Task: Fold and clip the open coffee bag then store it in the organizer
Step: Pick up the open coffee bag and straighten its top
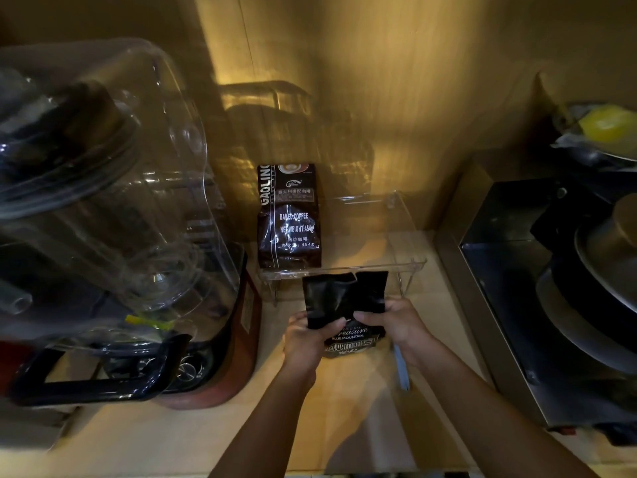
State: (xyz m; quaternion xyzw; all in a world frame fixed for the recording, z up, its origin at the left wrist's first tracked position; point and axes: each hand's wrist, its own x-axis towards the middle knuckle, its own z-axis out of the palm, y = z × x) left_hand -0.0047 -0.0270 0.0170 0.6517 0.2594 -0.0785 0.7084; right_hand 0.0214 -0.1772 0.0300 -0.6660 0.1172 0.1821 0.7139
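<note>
Open coffee bag [346, 305] upright on wooden counter [344, 426], just in front of clear organizer [410, 265]. Left hand [305, 339] pinching left side at mid-height; right hand [396, 322] pinching right side, fingers closed on the film. Top flap torn, crumpled, standing loose above both hands. Probably thin foil laminate: slick, crease-holding, light at top, weighted below by contents. Best hold likely both upper corners, flattening mouth before folding. Pale blue clip [401, 369] lying on counter beside right wrist. Sealed bag [289, 215] already in organizer.
</note>
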